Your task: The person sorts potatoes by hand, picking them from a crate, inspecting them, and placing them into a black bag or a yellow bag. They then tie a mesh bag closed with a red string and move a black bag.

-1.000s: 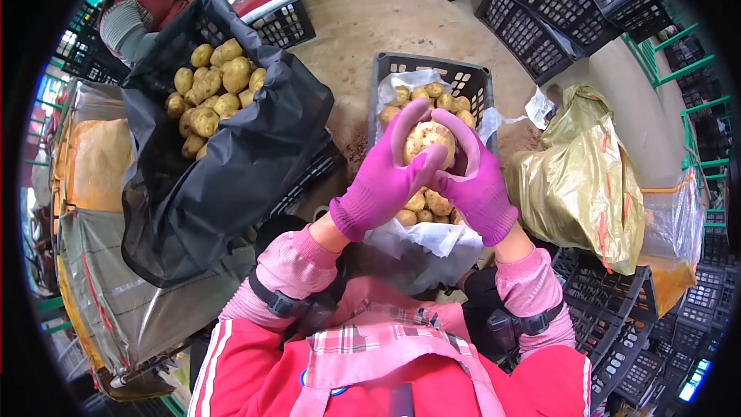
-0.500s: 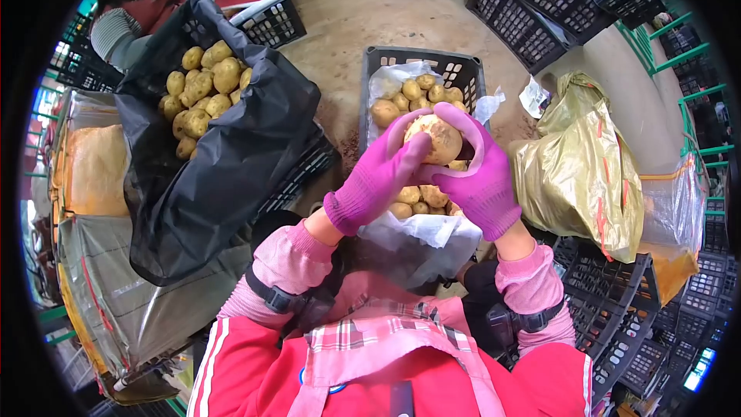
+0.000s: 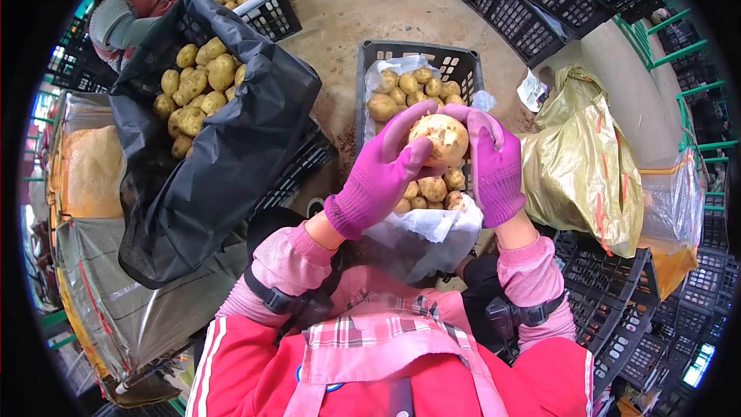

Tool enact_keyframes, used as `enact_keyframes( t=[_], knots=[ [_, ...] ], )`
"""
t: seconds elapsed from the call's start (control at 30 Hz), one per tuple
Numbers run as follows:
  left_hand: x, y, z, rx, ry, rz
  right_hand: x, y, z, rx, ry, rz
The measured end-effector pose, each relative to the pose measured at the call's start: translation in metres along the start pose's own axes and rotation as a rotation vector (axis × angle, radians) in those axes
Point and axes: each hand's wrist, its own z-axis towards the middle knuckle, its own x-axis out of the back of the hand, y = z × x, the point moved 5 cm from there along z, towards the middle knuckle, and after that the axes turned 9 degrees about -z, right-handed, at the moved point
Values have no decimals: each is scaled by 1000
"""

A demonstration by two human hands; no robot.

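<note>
A large pale potato (image 3: 439, 140) with brown, scuffed patches is held up over a black crate. My left hand (image 3: 382, 170), in a purple glove, is closed around its left side, the thumb across the front. On the other side my right hand (image 3: 492, 156), also gloved, curls its fingertips against the upper right edge, while its thumb stands off the skin. Below the hands, the black crate (image 3: 472, 62) is lined with white plastic film (image 3: 432, 232) and holds several potatoes (image 3: 424, 86). My forearms partly cover its near end.
At the left, a crate lined with a dark sheet (image 3: 255, 108) holds more potatoes (image 3: 202, 85). Behind it sits a co-worker (image 3: 127, 23) beside another potato crate (image 3: 276, 19). A gold plastic sack (image 3: 579, 162) stands at right. Stacked black crates (image 3: 532, 0) are at the back.
The potato has turned slightly between my hands. My right hand has loosened and shifted right, its thumb off the potato. The co-worker's far crate now shows its potatoes, uncovered by the red cloth.
</note>
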Motion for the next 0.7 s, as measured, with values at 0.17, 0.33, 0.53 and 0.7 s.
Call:
enact_keyframes(
  t=[0.17, 0.33, 0.53, 0.7],
  knots=[
    [3, 15, 1, -332, 41, 334, -9, -9, -3, 90, -149, 49],
    [5, -2, 3, -16, -58, 20, -11, -15, -4, 100, -162, 367],
    [7, 4, 1, -87, 150, 79, -20, -14, -6, 145, -197, 362],
    [6, 14, -1, -73, 251, -21, -27, -8, -10, 135, -169, 266]
  ],
)
